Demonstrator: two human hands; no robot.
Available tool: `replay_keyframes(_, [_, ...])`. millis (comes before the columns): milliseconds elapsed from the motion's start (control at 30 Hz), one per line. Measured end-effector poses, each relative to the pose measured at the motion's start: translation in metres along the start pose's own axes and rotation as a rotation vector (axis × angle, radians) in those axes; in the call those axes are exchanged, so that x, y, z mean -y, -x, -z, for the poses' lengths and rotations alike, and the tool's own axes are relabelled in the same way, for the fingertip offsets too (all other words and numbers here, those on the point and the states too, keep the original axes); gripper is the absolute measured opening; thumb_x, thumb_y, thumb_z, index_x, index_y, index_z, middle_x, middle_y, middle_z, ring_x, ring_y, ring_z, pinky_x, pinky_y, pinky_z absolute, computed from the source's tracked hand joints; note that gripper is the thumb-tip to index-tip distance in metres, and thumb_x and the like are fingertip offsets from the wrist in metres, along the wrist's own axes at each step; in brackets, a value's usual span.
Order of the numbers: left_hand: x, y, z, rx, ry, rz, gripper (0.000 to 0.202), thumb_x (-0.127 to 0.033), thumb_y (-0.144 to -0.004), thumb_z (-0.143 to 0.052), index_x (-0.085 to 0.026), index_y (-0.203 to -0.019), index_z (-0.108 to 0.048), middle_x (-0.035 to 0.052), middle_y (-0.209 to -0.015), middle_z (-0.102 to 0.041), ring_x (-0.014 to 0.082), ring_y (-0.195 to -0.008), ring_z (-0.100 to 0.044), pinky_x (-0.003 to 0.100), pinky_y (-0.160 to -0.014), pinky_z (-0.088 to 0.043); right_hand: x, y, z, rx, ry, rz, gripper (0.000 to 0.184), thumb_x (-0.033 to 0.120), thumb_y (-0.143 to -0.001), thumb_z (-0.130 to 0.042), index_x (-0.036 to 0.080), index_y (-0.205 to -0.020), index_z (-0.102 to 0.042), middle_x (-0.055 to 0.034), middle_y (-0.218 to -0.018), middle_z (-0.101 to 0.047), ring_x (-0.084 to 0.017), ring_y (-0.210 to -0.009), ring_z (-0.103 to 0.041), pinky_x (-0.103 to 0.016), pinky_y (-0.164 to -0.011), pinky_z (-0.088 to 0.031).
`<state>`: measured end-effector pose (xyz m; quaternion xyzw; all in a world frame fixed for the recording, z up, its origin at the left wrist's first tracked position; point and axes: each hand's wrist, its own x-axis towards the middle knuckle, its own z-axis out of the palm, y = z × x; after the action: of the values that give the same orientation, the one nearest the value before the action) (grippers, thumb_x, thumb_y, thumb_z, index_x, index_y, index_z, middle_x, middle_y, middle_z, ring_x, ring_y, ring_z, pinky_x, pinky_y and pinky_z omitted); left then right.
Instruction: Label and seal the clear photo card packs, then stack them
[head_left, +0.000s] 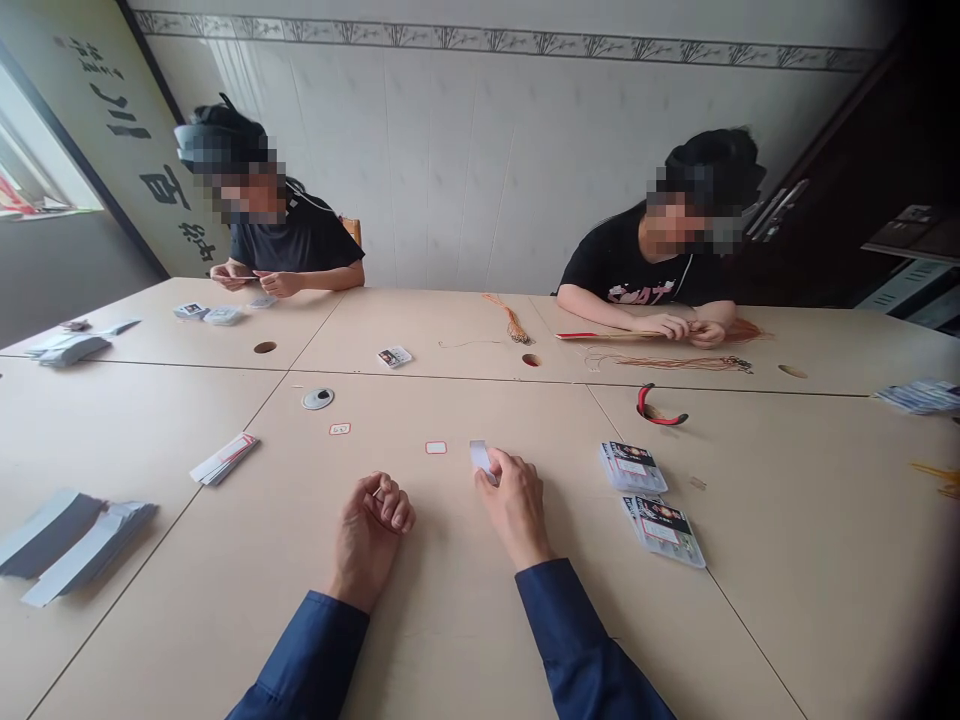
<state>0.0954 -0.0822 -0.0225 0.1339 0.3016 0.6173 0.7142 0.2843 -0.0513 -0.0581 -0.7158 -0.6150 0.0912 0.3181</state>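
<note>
Dark blue sleeves point(311, 655) come in nearest, forearms over the table point(442, 640). The right hand point(519, 505) has a narrow grip, thumb and fingers pinching a small white slip point(478, 453) by its near end, out in front just above or on the tabletop; contact with the surface cannot be told. The left hand point(373, 530) lies palm turned up, fingers loosely curled; whether anything sits inside them I cannot tell.

For handling so thin a piece, I would pinch lightly at the edge to avoid a crease, leave its face untouched, and let the free fingertips steady the far end.

Just left of the slip lies a red-bordered label point(436, 448), with a marked label point(340, 429) farther left, near a round disc point(318, 399). To the right are two groups of clear boxes point(634, 467) with dark printed cards, and red-handled pliers point(643, 404) beyond. Paper strips point(94, 555) lie at far left.

The tabletop is pale, crossed by panel seams. On its far side two co-workers sit: one person point(300, 240) handling a small item, another point(645, 255) by orange cords point(690, 364). Behind them rises a tiled wall point(450, 150), with a dark cabinet point(847, 190) at right.
</note>
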Motion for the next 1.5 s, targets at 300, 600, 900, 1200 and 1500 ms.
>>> replay_keyframes(300, [0.000,0.004,-0.004,-0.019,-0.013,-0.011,0.024,-0.024,-0.081,-0.061,-0.018,-0.061,-0.048,-0.0057,-0.050,-0.035,0.0093,-0.043,-0.035,0.024,-0.044,-0.034,0.002,0.001,0.006,0.043,-0.047,-0.053,0.027,0.025,-0.085,-0.061,0.022,-0.110,-0.073,-0.0087,-0.094,-0.063,-0.024,-0.091,-0.053,-0.033,-0.083,-0.039])
replay_keyframes(600, [0.001,0.004,-0.005,-0.017,-0.035,-0.010,0.023,-0.023,-0.080,-0.061,-0.018,-0.061,-0.050,-0.0051,-0.050,-0.036,0.0095,-0.043,-0.035,0.025,-0.044,-0.035,0.003,0.002,0.009,0.035,-0.087,-0.050,0.023,0.019,-0.082,-0.061,0.020,-0.102,-0.073,-0.0083,-0.094,-0.064,-0.025,-0.092,-0.055,-0.034,-0.084,-0.040])
replay_keyframes(900, [0.007,0.002,-0.002,0.013,-0.109,-0.070,0.015,-0.025,-0.079,-0.064,-0.017,-0.070,-0.056,-0.0053,-0.055,-0.043,0.0089,-0.046,-0.042,0.024,-0.048,-0.039,0.023,0.005,0.022,0.144,-0.792,-0.083,0.025,0.042,-0.085,-0.062,0.019,-0.094,-0.066,-0.0070,-0.100,-0.067,-0.021,-0.091,-0.056,-0.033,-0.083,-0.043])
replay_keyframes(1200, [0.019,0.006,-0.006,0.137,-0.511,-0.190,0.026,-0.041,-0.086,-0.066,-0.017,-0.097,-0.063,0.0038,-0.085,-0.066,0.0164,-0.073,-0.064,0.031,-0.072,-0.051,0.048,0.023,0.022,0.743,-1.400,-0.180,0.033,0.046,-0.080,-0.073,0.016,-0.094,-0.067,-0.0003,-0.074,-0.058,-0.010,-0.066,-0.048,-0.022,-0.062,-0.039])
replay_keyframes(1500, [0.017,0.004,0.005,-0.031,-0.435,-0.286,0.027,-0.030,-0.075,-0.078,-0.019,-0.081,-0.054,-0.0017,-0.078,-0.064,0.0109,-0.064,-0.059,0.025,-0.066,-0.048,0.051,0.025,0.022,0.725,-1.275,-0.123,0.054,0.067,-0.085,-0.059,0.016,-0.100,-0.067,-0.0055,-0.082,-0.064,-0.015,-0.073,-0.058,-0.025,-0.062,-0.051])
